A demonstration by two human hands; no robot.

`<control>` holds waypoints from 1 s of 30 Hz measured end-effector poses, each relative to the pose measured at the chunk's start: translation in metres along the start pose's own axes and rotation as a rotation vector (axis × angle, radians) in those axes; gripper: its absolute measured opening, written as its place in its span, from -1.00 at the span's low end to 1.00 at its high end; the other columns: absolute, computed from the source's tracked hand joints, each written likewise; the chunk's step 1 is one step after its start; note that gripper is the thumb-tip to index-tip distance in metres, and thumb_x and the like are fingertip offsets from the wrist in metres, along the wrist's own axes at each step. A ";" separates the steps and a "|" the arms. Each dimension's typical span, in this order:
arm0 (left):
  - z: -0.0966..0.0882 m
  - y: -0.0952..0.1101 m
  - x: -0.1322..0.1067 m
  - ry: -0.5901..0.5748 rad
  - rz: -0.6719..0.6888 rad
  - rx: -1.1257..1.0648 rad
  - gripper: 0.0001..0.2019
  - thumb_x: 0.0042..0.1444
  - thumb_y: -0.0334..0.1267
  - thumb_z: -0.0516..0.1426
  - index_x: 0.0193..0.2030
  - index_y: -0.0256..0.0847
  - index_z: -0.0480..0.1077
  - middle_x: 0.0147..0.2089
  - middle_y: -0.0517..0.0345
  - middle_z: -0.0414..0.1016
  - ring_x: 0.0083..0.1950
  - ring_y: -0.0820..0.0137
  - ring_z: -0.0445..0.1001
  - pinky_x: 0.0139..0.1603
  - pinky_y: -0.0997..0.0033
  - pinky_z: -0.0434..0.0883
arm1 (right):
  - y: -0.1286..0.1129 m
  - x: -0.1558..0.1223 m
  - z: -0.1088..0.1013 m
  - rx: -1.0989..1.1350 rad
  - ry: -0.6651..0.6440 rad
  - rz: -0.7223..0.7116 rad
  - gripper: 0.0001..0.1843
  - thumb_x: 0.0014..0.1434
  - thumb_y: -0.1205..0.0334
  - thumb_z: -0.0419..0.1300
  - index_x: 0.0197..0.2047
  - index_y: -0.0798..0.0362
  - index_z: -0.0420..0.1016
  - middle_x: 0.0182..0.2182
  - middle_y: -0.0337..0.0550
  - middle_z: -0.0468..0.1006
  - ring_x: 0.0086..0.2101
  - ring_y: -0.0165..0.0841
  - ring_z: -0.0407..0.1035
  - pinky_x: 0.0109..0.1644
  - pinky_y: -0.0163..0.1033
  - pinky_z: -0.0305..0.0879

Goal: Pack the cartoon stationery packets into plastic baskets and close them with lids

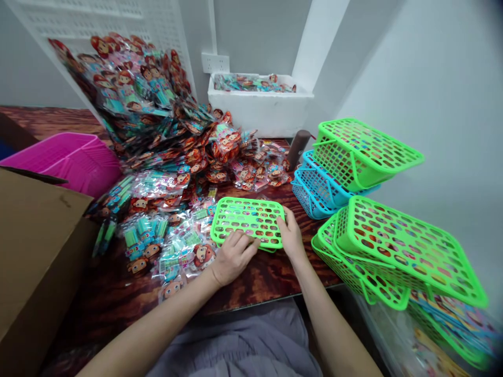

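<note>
A bright green plastic basket [247, 217] lies upside down on the dark wooden table [271, 277], right in front of me. My left hand [232, 256] rests on its near edge with fingers curled over the rim. My right hand [290, 234] grips its right near corner. Small clear packets printed with a cartoon face [188, 251] lie scattered just left of the basket. A tall heap of the same packets [157, 115] rises behind it.
Stacked green baskets [401, 251] stand at the right, with a green basket [361, 152] on blue ones [318, 191] behind them. A white foam box [259, 107] of packets sits at the back. A pink bin [74, 159] and a cardboard box [35, 251] stand left.
</note>
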State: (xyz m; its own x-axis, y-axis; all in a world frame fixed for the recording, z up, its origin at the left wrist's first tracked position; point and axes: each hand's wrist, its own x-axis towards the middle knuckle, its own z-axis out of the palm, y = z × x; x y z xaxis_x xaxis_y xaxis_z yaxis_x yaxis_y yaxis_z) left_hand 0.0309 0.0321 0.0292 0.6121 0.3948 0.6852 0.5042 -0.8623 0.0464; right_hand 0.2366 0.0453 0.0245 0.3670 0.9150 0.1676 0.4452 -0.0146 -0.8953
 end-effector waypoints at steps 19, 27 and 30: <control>-0.023 -0.029 -0.035 -0.161 -0.180 0.119 -0.54 0.34 -0.39 0.03 0.36 -0.16 0.21 0.39 -0.10 0.26 0.46 0.09 0.10 0.41 -0.18 0.14 | -0.019 -0.046 -0.010 -0.542 -0.338 -0.905 -0.47 0.35 0.27 0.09 0.37 -0.07 0.23 0.30 -0.12 0.33 0.30 -0.16 0.15 0.38 0.11 0.05; -0.016 -0.037 -0.038 -0.103 -0.092 0.180 -0.55 0.32 -0.44 0.02 0.33 -0.19 0.26 0.32 -0.07 0.36 0.40 0.12 0.24 0.44 -0.14 0.12 | 0.001 -0.050 0.006 -0.498 -0.243 -0.800 -0.42 0.31 0.43 -0.07 0.30 -0.21 0.36 0.21 -0.27 0.42 0.26 -0.20 0.25 0.33 0.03 0.17; -0.019 -0.038 -0.036 -0.110 -0.080 0.188 -0.56 0.33 -0.44 0.02 0.32 -0.19 0.27 0.31 -0.05 0.38 0.39 0.14 0.26 0.44 -0.10 0.14 | 0.000 -0.049 0.006 -0.484 -0.203 -0.843 -0.39 0.29 0.45 -0.06 0.32 -0.21 0.32 0.22 -0.27 0.42 0.25 -0.21 0.27 0.32 0.01 0.17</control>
State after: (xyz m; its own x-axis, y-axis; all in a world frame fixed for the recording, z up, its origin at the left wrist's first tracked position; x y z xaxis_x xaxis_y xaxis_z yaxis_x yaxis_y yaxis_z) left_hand -0.0214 0.0445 0.0166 0.6228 0.5007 0.6012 0.6522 -0.7567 -0.0455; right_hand 0.2133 0.0025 0.0141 -0.3499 0.7527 0.5577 0.7983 0.5511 -0.2429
